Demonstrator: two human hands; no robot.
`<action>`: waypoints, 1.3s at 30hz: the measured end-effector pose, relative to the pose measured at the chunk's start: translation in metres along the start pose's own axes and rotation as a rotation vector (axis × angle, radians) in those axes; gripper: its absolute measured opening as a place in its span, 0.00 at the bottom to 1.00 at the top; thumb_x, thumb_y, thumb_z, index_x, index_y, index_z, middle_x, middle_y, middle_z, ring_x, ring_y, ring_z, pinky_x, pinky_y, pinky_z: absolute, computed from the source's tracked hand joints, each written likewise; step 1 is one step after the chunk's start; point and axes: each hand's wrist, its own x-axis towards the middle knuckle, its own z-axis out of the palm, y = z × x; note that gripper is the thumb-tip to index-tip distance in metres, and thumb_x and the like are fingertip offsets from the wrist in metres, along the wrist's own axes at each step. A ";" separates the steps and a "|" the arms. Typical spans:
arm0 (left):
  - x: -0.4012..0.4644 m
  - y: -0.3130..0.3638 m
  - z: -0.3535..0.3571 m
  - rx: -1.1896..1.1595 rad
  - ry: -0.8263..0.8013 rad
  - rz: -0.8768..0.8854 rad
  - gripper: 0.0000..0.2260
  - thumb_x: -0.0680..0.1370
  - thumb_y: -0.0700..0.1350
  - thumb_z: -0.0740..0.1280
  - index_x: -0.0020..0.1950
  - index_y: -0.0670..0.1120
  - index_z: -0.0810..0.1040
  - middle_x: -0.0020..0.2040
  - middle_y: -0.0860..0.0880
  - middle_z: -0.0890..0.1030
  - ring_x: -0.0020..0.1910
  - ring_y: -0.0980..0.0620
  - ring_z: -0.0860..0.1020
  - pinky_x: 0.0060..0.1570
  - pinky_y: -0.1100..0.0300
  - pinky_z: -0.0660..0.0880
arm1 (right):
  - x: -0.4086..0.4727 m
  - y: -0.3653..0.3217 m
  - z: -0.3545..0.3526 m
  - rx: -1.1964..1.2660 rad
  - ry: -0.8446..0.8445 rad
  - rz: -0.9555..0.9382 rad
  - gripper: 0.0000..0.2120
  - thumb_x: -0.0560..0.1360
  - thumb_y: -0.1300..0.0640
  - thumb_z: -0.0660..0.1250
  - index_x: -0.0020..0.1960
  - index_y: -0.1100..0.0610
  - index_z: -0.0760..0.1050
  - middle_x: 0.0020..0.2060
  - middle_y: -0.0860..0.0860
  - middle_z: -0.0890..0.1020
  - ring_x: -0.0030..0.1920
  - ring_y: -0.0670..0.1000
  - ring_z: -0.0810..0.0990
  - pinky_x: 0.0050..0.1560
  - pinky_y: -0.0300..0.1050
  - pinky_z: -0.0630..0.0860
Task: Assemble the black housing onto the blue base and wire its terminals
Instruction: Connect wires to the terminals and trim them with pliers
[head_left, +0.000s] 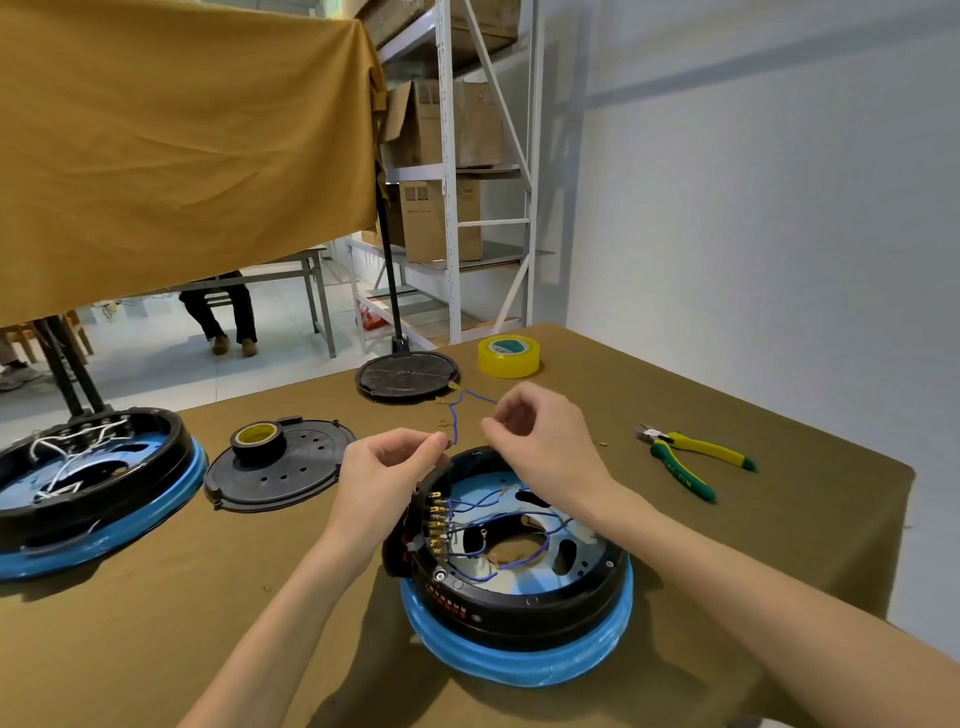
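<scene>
While both hands, left hand and right hand, pinch a blue wire above the black housing, pliers lie near the counter edge.

2 bare forearms and hands, left grip and right grip (no sleeves or gloves visible).

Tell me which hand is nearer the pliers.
Right. The right hand is above the black housing, with the pliers off to its right; the left hand is farther, on the housing's left.
</scene>
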 end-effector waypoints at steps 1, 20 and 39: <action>-0.001 0.000 0.001 -0.004 -0.012 -0.002 0.06 0.79 0.48 0.72 0.46 0.51 0.88 0.41 0.52 0.88 0.42 0.60 0.84 0.41 0.74 0.75 | -0.001 0.000 0.003 0.045 -0.112 0.067 0.04 0.77 0.55 0.73 0.45 0.53 0.79 0.36 0.49 0.82 0.33 0.43 0.78 0.36 0.38 0.76; -0.012 -0.054 -0.001 0.210 -0.051 -0.164 0.12 0.86 0.46 0.61 0.65 0.48 0.80 0.58 0.52 0.83 0.57 0.57 0.80 0.53 0.65 0.75 | -0.009 0.004 0.007 0.567 -0.600 0.750 0.10 0.76 0.68 0.74 0.57 0.68 0.81 0.41 0.61 0.86 0.39 0.53 0.86 0.40 0.41 0.83; -0.024 -0.063 0.006 -0.004 -0.014 -0.204 0.13 0.87 0.49 0.58 0.59 0.48 0.82 0.48 0.49 0.85 0.43 0.61 0.81 0.41 0.70 0.74 | -0.031 -0.005 0.024 0.286 -0.633 0.592 0.06 0.77 0.68 0.72 0.53 0.66 0.83 0.36 0.57 0.84 0.32 0.48 0.83 0.36 0.38 0.81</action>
